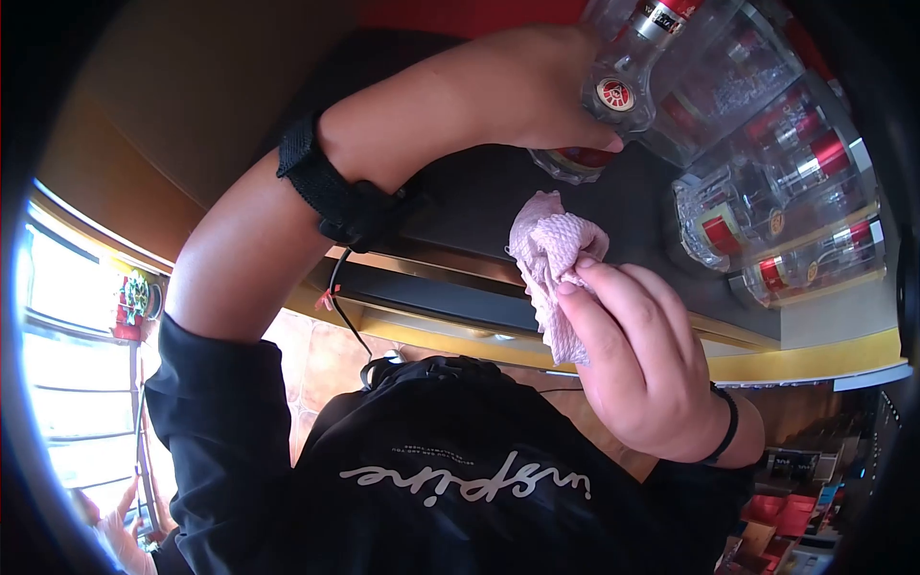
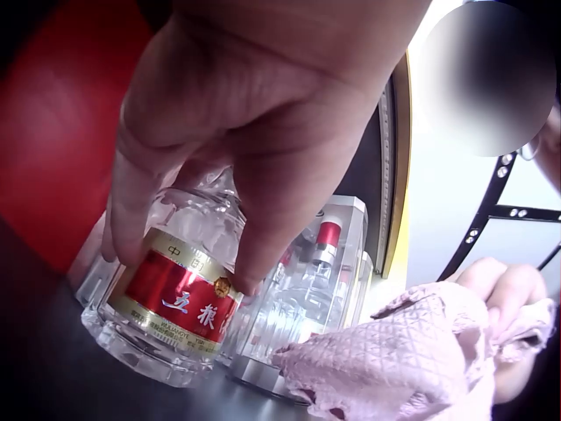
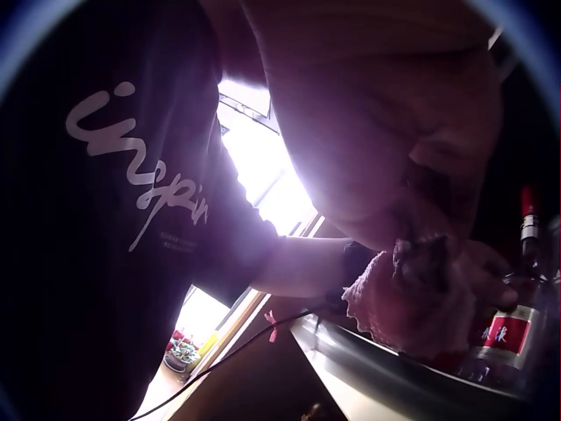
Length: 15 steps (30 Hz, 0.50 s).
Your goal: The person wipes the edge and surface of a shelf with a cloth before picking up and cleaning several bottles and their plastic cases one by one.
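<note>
My left hand [image 1: 537, 86] grips a clear glass liquor bottle [image 1: 623, 91] with a red and gold label from above, its base on the dark shelf [image 1: 479, 201]. In the left wrist view my fingers [image 2: 254, 219] curl round the bottle's [image 2: 175, 298] shoulder. My right hand [image 1: 642, 355] pinches a crumpled pink cloth [image 1: 551, 249] just below the bottle, close to it. The cloth [image 2: 394, 360] lies bunched beside the bottle, held by the right hand [image 2: 508, 294]. The right wrist view shows the cloth [image 3: 403, 307] under my right hand [image 3: 394, 132], next to the bottle [image 3: 504, 338].
Several similar bottles in clear cases [image 1: 767, 163] stand in a row further along the shelf; one case [image 2: 324, 272] is right behind the held bottle. A gold-trimmed edge [image 1: 441, 287] borders the shelf. A bright window [image 1: 67, 364] is at the left, red boxes [image 1: 795, 508] at the lower right.
</note>
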Each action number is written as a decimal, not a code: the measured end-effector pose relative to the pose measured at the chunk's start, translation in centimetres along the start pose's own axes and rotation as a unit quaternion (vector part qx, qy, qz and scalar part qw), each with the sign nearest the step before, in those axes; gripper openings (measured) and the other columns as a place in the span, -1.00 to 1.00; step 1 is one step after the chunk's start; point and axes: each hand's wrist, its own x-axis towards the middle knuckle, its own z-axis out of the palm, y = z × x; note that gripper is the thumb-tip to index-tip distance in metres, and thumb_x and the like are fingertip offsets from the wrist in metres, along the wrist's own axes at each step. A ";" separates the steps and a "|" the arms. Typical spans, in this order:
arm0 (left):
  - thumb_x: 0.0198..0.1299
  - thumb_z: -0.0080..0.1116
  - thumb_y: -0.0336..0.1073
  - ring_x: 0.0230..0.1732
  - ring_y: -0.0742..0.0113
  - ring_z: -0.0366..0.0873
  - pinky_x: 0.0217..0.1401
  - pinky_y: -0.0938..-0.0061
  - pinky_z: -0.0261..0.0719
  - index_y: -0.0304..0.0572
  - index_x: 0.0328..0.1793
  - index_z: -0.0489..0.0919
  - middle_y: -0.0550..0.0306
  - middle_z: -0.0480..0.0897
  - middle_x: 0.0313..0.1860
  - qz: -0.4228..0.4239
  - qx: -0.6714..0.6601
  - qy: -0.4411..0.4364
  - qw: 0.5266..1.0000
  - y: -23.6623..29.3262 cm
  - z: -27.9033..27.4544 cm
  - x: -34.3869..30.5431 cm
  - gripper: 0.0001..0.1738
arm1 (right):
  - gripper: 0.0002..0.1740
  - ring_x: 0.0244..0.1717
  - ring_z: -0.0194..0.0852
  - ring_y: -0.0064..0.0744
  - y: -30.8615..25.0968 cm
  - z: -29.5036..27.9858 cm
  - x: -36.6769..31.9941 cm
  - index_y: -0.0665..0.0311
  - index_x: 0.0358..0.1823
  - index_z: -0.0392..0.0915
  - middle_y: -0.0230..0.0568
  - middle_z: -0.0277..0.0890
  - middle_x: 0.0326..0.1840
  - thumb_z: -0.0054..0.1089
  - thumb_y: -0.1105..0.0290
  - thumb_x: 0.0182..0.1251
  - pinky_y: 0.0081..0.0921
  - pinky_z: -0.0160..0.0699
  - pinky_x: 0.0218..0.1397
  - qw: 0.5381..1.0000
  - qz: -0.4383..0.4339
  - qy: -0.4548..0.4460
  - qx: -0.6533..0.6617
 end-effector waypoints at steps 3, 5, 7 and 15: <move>0.12 0.74 0.16 0.13 -0.23 0.89 0.26 0.10 0.81 -0.50 0.30 0.72 -0.38 0.86 0.05 0.000 -0.009 0.000 1.000 0.9 1.1 0.7 -0.11 | -0.52 0.17 0.77 0.10 0.0 0.0 -0.7 0.52 0.25 0.73 0.11 0.68 0.27 0.52 0.67 0.27 -0.15 0.87 0.22 1.000 -0.007 0.008 -0.003; 0.11 0.75 0.14 0.12 -0.24 0.89 0.25 0.09 0.81 -0.50 0.30 0.72 -0.38 0.86 0.05 0.014 -0.017 -0.009 1.000 1.8 1.2 1.1 -0.12 | -0.61 0.14 0.79 0.05 0.4 0.1 -1.0 0.54 0.21 0.73 0.12 0.69 0.24 0.50 0.58 0.38 -0.20 0.92 0.17 1.000 -0.022 0.014 -0.015; 0.09 0.75 0.12 0.12 -0.25 0.88 0.25 0.08 0.82 -0.50 0.30 0.73 -0.39 0.86 0.05 0.017 -0.021 -0.015 1.000 2.5 1.3 1.3 -0.13 | -0.64 0.13 0.81 0.02 0.7 0.1 -1.2 0.54 0.19 0.73 0.13 0.70 0.23 0.50 0.53 0.43 -0.22 0.94 0.14 0.999 -0.028 0.020 -0.019; 0.36 0.60 -0.21 0.36 -0.25 0.76 0.52 0.17 0.68 -0.44 0.50 0.51 -0.38 0.72 0.38 -0.034 -0.203 -0.241 0.948 5.1 -4.8 1.9 -0.27 | -0.61 0.13 0.80 0.02 1.2 0.1 -2.5 0.53 0.20 0.73 0.10 0.68 0.23 0.53 0.51 0.41 -0.21 0.92 0.12 1.000 -0.012 0.022 0.006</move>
